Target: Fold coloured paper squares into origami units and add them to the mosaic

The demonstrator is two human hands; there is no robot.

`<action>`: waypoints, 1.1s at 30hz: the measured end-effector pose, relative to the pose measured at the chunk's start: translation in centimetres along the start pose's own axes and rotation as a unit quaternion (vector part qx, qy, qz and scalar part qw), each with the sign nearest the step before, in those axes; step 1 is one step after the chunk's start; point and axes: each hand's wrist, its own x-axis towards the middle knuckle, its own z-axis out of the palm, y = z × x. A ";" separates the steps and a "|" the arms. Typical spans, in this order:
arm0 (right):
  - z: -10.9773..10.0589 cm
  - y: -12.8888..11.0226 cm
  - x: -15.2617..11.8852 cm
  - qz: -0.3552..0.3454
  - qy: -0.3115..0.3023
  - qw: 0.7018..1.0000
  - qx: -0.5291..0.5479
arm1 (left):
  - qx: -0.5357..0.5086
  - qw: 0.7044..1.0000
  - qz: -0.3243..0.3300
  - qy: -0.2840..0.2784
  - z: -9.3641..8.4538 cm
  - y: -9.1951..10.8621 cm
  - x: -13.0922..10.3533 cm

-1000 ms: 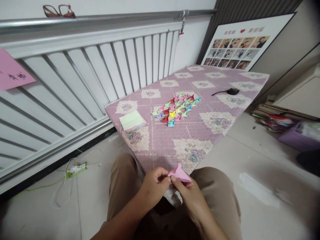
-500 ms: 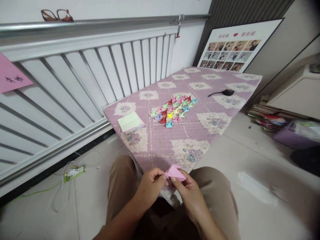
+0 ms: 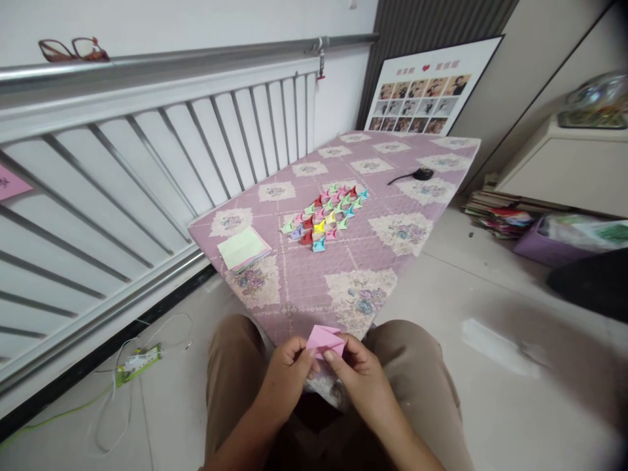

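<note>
A piece of folded pink paper is held between both hands, just over the near corner of the table. My left hand pinches its left edge between thumb and fingers. On the other side, my right hand grips the lower right part, thumb on top and fingers behind. Folded flaps and a diagonal crease show on the paper. Farther off on the table, small folded paper pieces in many colours stand in slanting rows. A stack of paper squares, pale green on top, lies to their left.
The table wears a purple flowered cloth. A black object with a cord lies toward its far right. Along the left runs a white radiator. A power strip with cables lies on the floor. A photo board leans behind.
The pink paper has been turned, so a broader, squarer face shows instead of a pointed shape. Both hands still hold it. The whole view has swung slightly to the right.
</note>
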 end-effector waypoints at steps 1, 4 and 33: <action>-0.1 0.0 0.0 0.001 0.002 1.000 0.004 | -0.003 1.000 -0.001 0.004 0.0 -0.2 0.0; -0.3 0.1 -0.1 0.009 0.014 1.000 0.008 | 0.021 1.000 0.003 0.013 0.1 -0.6 0.1; -0.6 1.9 -0.2 -0.010 0.080 0.996 -0.044 | 0.027 0.999 -0.005 -0.046 0.0 -0.6 0.3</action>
